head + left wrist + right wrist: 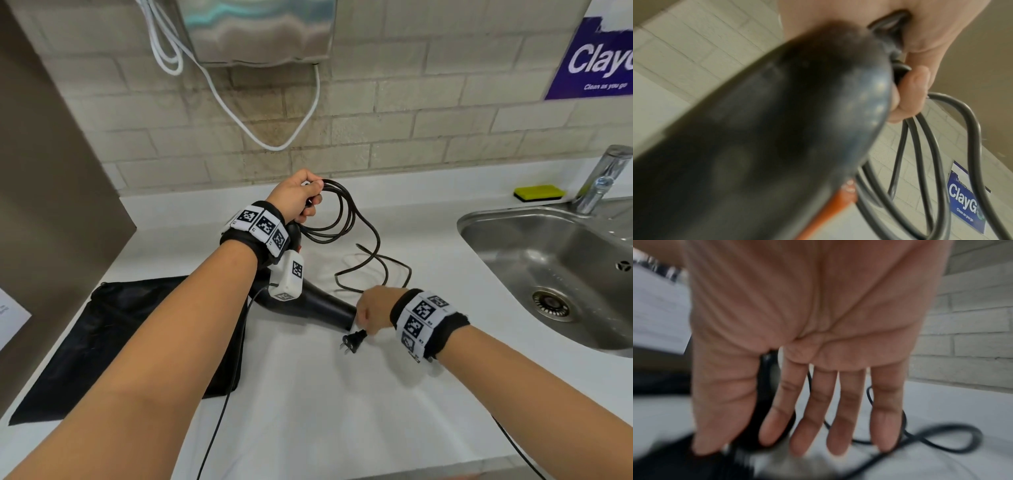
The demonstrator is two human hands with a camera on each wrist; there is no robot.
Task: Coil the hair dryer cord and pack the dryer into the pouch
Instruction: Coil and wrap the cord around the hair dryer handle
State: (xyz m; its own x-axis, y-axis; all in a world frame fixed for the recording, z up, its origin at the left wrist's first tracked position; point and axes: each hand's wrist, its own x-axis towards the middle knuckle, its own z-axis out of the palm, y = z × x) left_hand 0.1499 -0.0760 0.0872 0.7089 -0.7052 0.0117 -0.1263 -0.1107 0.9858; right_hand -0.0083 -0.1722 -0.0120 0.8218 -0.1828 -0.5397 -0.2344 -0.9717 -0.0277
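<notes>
My left hand [306, 197] is raised over the white counter [428, 236]. It grips the handle end of the black hair dryer [318, 306] together with several loops of its black cord [337, 222]. In the left wrist view the blurred handle [777, 129] fills the frame and the fingers [914, 92] curl round the loops [920, 162]. The rest of the cord [376, 270] trails loose on the counter to my right hand [369, 322], which pinches it just behind the two-pin plug [352, 341]. The black pouch [120, 342] lies flat at the left, under my left forearm.
A steel sink [548, 260] with a tap [603, 178] and a yellow sponge [539, 193] is at the right. A brick wall behind carries a metal dispenser [260, 31], hanging white cables [274, 140] and a blue sign [596, 58]. Thin black wrist-camera leads [222, 411] run toward me.
</notes>
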